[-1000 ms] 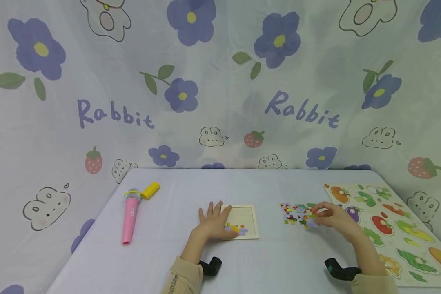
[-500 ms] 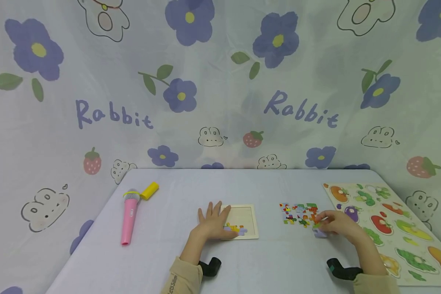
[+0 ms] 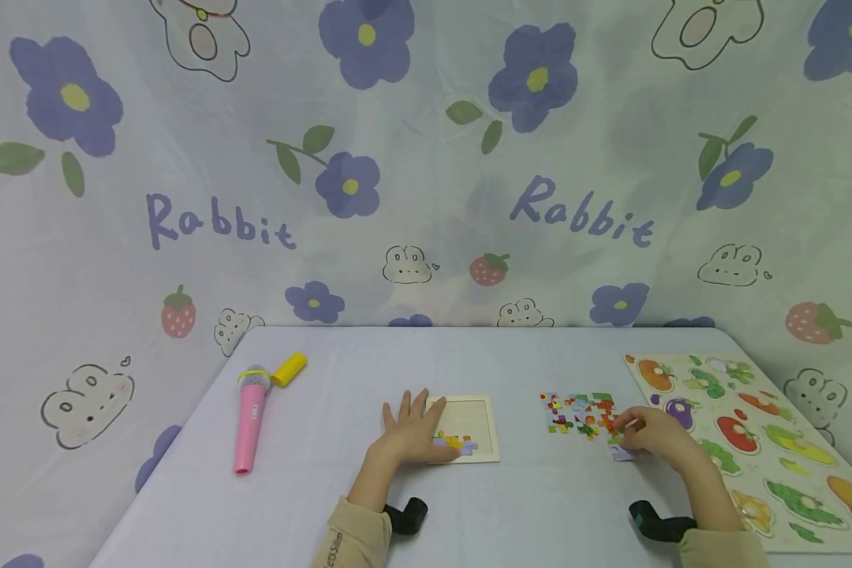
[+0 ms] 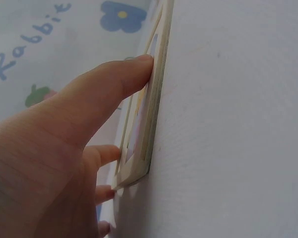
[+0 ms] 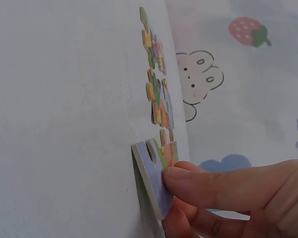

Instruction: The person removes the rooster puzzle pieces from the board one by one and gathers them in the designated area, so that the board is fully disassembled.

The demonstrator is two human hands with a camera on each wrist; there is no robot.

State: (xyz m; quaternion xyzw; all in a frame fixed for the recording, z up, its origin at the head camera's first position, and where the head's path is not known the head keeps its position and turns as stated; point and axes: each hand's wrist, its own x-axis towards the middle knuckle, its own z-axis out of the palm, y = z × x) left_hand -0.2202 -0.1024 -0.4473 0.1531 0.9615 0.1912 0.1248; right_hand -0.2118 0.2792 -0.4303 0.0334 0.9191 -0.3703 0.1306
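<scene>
My left hand (image 3: 412, 435) lies spread over the left side of a shallow wooden puzzle tray (image 3: 495, 430). Along the tray's bottom sit several joined yellow and lilac pieces (image 3: 466, 443). In the left wrist view the thumb (image 4: 121, 74) presses on the near rim, and the other fingers reach past the tray's end. My right hand (image 3: 656, 434) pinches a lilac and green puzzle piece (image 5: 156, 178) between thumb and fingers. That piece is tilted, one edge lifted off the table. Right beside it lie several colourful loose puzzle pieces (image 3: 575, 414) in a cluster.
A large board of fruit and vegetable pictures (image 3: 738, 434) covers the table's right side, near my right forearm. At the left lie a pink toy microphone (image 3: 252, 426) and a yellow cylinder (image 3: 289, 368). Behind the table hangs a patterned curtain (image 3: 426, 158).
My right hand has drawn the lilac and green piece away from the cluster, toward me and slightly right. The left hand has stayed on the tray.
</scene>
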